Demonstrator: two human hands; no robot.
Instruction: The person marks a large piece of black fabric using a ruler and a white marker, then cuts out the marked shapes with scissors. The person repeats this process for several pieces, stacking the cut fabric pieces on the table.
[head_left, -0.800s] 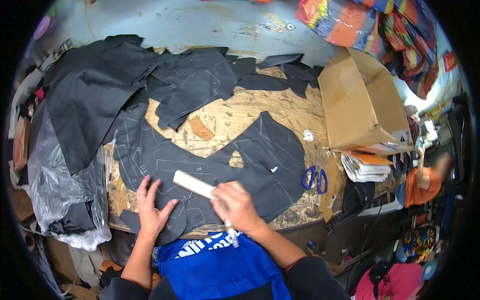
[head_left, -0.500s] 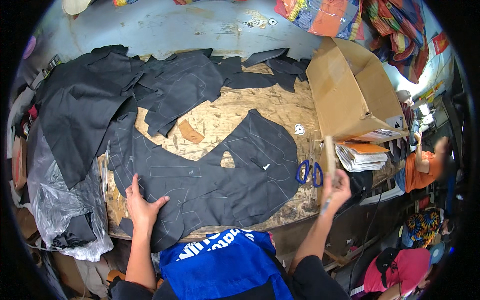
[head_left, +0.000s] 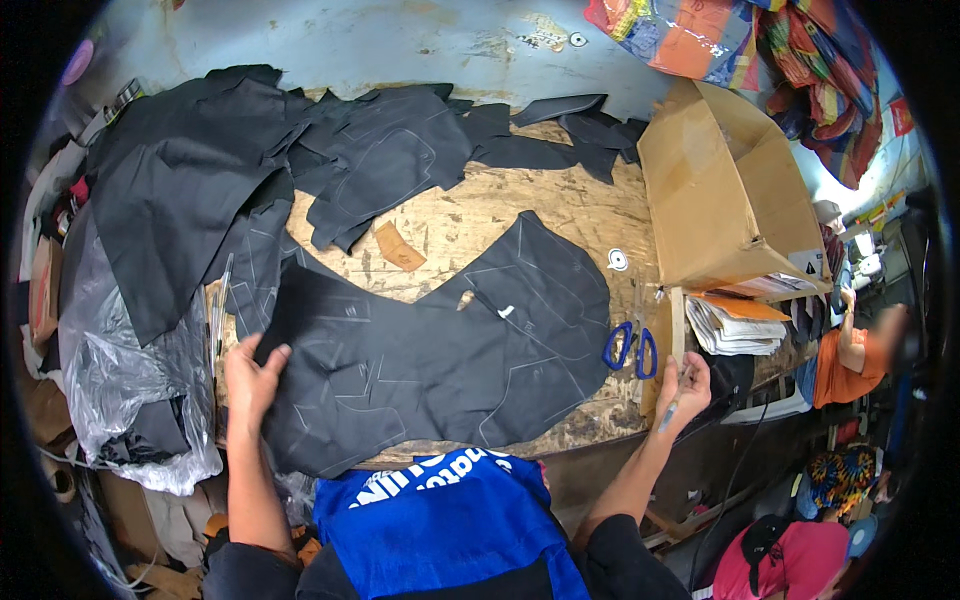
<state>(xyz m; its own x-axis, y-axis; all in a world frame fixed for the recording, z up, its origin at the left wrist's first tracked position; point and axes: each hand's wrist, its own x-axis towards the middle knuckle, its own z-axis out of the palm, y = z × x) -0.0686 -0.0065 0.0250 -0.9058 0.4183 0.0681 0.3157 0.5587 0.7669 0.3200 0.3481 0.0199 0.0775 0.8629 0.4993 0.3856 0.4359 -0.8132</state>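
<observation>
A large black sheet of leather-like material (head_left: pixel 450 370), marked with pale chalk-like outlines, lies across the wooden table. My left hand (head_left: pixel 252 378) is closed on its left edge, which is raised off the table and looks slightly blurred. At the right edge of the table my right hand (head_left: pixel 686 385) is closed around a thin wooden strip (head_left: pixel 677 325) standing up from the fingers and a slim pen (head_left: pixel 669 416) slanting below them. Scissors with blue handles (head_left: pixel 630 350) lie just left of the right hand. A small white-tipped dark item (head_left: pixel 504 312) rests on the sheet.
More black sheets (head_left: pixel 190 190) are heaped at the back left, above a clear plastic bag (head_left: pixel 140 370). A brown piece (head_left: pixel 399 247) lies mid-table. An open cardboard box (head_left: pixel 710 200) and stacked papers (head_left: pixel 738 325) stand at right. Other people (head_left: pixel 850 360) are farther right.
My left hand has moved left and now lifts the sheet's left edge, where it lay spread-fingered on it before. The sheet's left side has shifted. My right hand still holds the strip and pen, slightly lower.
</observation>
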